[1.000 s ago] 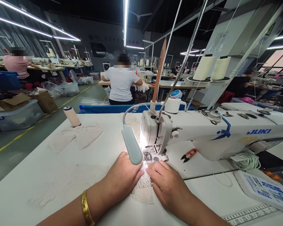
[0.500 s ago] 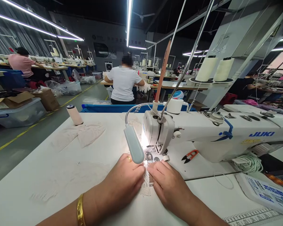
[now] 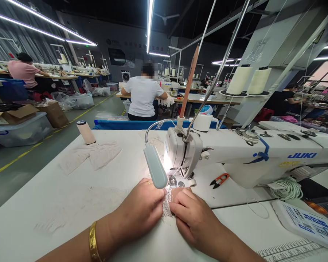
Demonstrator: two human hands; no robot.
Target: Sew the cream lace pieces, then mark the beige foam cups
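Observation:
A strip of white lace (image 3: 167, 206) lies under the needle end of a white JUKI sewing machine (image 3: 221, 145). My left hand (image 3: 140, 203), a gold bangle at its wrist, has its fingers closed on the lace's left edge. On the other side, my right hand (image 3: 195, 214) is curled with its fingertips pinching the lace's right edge. A grey-green lamp head (image 3: 155, 167) glows over the stitching spot and hides part of it. Pale lace pieces (image 3: 105, 154) lie flat on the white table to the left.
A thread cone (image 3: 86, 132) stands at the table's back left. Orange-handled thread snips (image 3: 220, 180) rest on the machine bed. To the right are a coil of pale cord (image 3: 286, 189), a plastic case (image 3: 307, 220) and a clear ruler (image 3: 289, 251). A co-worker (image 3: 143, 94) sits ahead.
My right hand has shifted slightly down and left, its fingers changing position along the lace. More of the lace shows between my hands. My left hand moved slightly left.

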